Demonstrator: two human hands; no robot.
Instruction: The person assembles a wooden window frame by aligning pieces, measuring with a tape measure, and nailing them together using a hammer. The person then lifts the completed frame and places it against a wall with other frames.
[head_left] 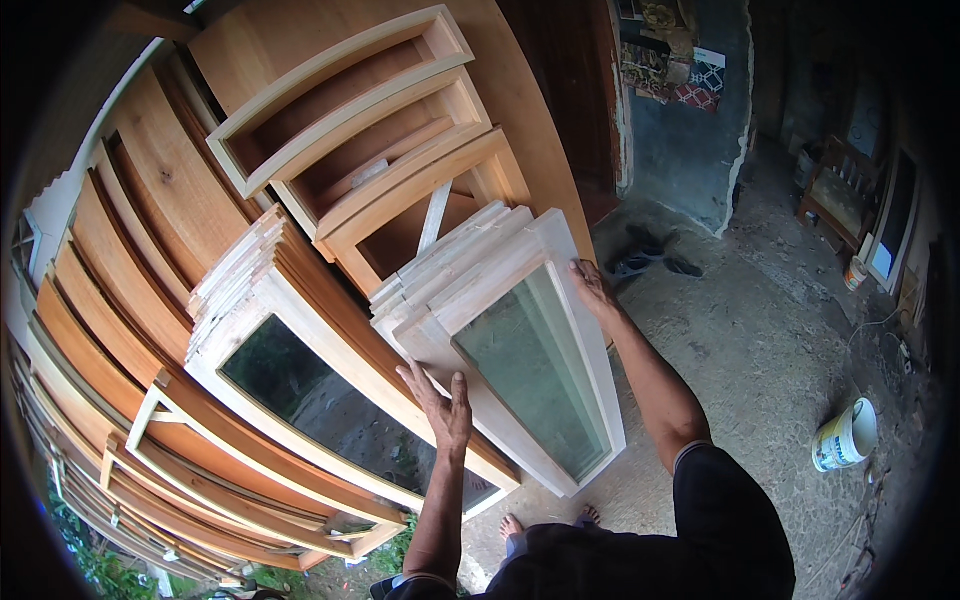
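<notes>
A pale wooden window sash [588, 395] with a greenish glass pane [540, 370] leans in front of me against a stack of similar pale frames [455, 262]. My right hand [593, 287] is closed on its right edge, near the upper corner. By the left edge is my left hand [441, 405], its fingers stretched and the thumb apart; whether its palm presses on the wood cannot be made out. Left of that hand leans another stack of glazed frames, the front one [330, 385] showing dark, reflective glass.
Several brown wooden panels [165, 180] lean at the left. Unglazed frames [345, 110] rest against a large board at the back. A white bucket [846, 436] lies tilted on the concrete floor [730, 380]. Dark footwear [645, 255] lies near the wall; a wooden chair [838, 195] stands farther right.
</notes>
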